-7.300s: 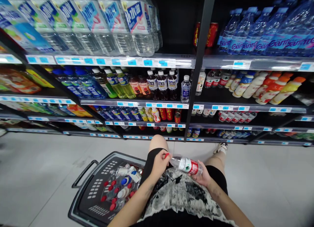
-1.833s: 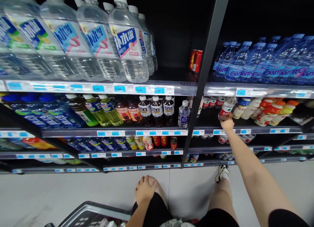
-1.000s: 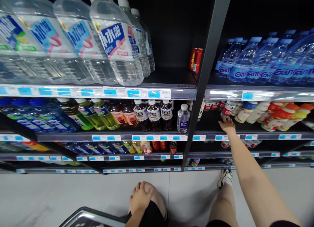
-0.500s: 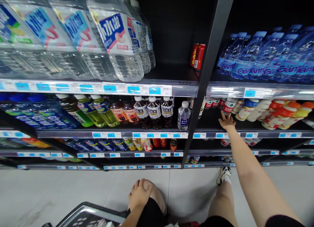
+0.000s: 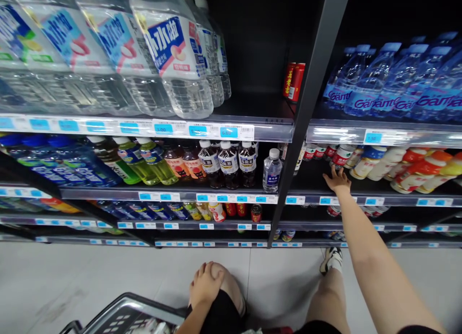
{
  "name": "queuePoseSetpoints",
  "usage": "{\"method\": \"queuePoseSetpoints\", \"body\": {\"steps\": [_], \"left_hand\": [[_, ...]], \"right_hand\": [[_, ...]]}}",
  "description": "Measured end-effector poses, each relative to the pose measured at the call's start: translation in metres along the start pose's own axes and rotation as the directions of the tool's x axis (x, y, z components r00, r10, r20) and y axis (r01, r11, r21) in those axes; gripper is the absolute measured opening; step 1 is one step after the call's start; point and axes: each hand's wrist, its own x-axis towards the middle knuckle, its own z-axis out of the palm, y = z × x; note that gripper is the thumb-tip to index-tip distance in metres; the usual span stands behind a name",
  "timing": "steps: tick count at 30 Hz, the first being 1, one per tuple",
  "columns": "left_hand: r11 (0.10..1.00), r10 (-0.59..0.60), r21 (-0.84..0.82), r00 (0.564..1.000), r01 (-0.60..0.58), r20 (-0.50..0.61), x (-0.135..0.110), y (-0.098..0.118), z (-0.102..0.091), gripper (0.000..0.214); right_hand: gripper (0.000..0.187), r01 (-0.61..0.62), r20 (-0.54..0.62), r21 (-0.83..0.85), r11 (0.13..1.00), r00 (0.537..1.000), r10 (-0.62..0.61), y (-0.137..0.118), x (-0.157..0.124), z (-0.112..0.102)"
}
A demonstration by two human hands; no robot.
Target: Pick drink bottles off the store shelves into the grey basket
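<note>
At the bottom left the rim of a grey basket (image 5: 122, 312) is visible on the floor. Just to the right of it the left hand (image 5: 205, 286) lies on the bent knee (image 5: 231, 288), the fingers curved loosely over it and together - it holds nothing and is well apart from every bottle.

On the middle shelf (image 5: 310, 185), left of the black upright post, a small clear bottle (image 5: 272, 170) stands alone. Right of the post the right hand (image 5: 337, 181) is stretched out on a straight arm and lies palm down on the shelf board near its front edge, with the fingers spread apart and nothing between them.

The red-labelled bottle (image 5: 341, 156) stands upright directly behind the fingertips, deeper in the shelf and slightly to the right - its long axis is vertical, and its top is hidden under the shelf edge above. Whether the fingertips touch its base I cannot tell. The right hand is clearly the nearer one. Further right lie the orange-capped bottles (image 5: 411, 168).
</note>
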Motion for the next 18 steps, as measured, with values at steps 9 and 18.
{"method": "queuePoseSetpoints", "body": {"steps": [9,18], "left_hand": [[1.0,0.016,0.016,1.0,-0.016,-0.005,0.0019,0.0009,-0.0007,0.058],[1.0,0.004,-0.018,1.0,-0.004,-0.019,0.0042,-0.0059,0.0031,0.058]], "right_hand": [[0.081,0.053,-0.073,0.056,0.997,0.996,-0.049,0.0061,-0.0013,0.0008],[0.083,0.024,0.003,0.07,0.997,1.0,-0.025,0.007,0.0071,0.0067]]}}
